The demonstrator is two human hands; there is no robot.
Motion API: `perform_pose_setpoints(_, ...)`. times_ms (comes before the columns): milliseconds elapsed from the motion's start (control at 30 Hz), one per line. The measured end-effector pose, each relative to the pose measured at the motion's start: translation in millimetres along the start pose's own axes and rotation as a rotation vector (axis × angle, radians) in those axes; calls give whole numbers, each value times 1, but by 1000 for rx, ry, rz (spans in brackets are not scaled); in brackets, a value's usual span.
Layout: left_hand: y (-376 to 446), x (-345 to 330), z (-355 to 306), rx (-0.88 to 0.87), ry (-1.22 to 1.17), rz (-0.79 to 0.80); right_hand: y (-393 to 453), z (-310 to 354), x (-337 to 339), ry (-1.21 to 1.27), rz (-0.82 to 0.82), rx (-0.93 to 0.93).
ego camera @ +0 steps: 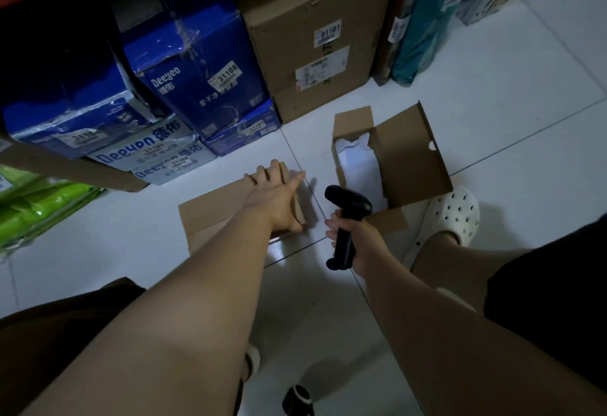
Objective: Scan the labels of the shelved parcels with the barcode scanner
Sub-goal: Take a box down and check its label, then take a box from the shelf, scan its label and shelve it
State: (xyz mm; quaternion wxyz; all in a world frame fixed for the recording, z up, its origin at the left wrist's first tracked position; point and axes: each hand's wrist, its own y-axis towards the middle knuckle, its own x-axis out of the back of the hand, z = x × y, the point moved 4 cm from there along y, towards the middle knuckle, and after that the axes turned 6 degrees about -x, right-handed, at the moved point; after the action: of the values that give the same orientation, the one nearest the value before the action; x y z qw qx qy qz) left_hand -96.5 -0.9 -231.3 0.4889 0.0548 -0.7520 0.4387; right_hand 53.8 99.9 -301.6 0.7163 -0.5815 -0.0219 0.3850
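This is a parcel storeroom or pickup depot. At eleven o'clock, blue printed cartons carry white stickers with five-digit numbers; at twelve o'clock a tall brown cardboard box bears a shipping label. All of it stands on white floor tiles.

Two hands, one scanner, two floor boxes (one open)

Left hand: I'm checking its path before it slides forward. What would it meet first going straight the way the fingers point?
Likely the pale Deeyeo box labelled 31104, beyond the flat cardboard parcel the left hand rests on; depth is unclear.
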Motion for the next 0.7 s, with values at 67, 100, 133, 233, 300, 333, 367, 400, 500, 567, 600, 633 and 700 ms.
perform_pose_setpoints(67, 3, 3, 5, 7, -15, -24, 0, 1, 0, -1, -25, 1)
perform_pose_setpoints(100, 3, 6, 9, 20, -45, -40, 0, 1, 0, -1, -41, 6)
perform_pose_setpoints(133, 2, 10, 14, 46, -81, -60, 1, 2, 0, 6, -57, 12)
perform_pose_setpoints(233, -6, 26, 38, 186, -275, -121, 1, 4, -2, 27, -91, 27)
perform_pose_setpoints(300, -12, 34, 56, 271, -416, -190, 1, 3, -4, 19, -114, 29)
perform_pose_setpoints(333, -14, 36, 65, 305, -459, -218, 0, 1, -5, 8, -130, 28)
perform_pose_setpoints(367, -16, 37, 73, 338, -498, -245, -1, 0, -6, 0, -143, 26)
perform_pose_setpoints(400, -20, 38, 81, 366, -532, -270, -2, -2, -7, -4, -153, 24)
perform_pose_setpoints(500, -29, 38, 99, 425, -667, -329, -2, -4, -9, 0, -165, 17)
perform_pose_setpoints(567, -36, 39, 110, 458, -757, -378, -2, -4, -9, 10, -169, 13)
perform_pose_setpoints(600, -40, 38, 116, 475, -804, -394, 0, -5, -9, 14, -174, 10)
perform_pose_setpoints(633, -42, 37, 120, 491, -843, -409, 1, -5, -8, 17, -180, 8)
perform_pose_setpoints(700, -48, 37, 124, 508, -873, -441, 3, -6, -10, 29, -191, 9)
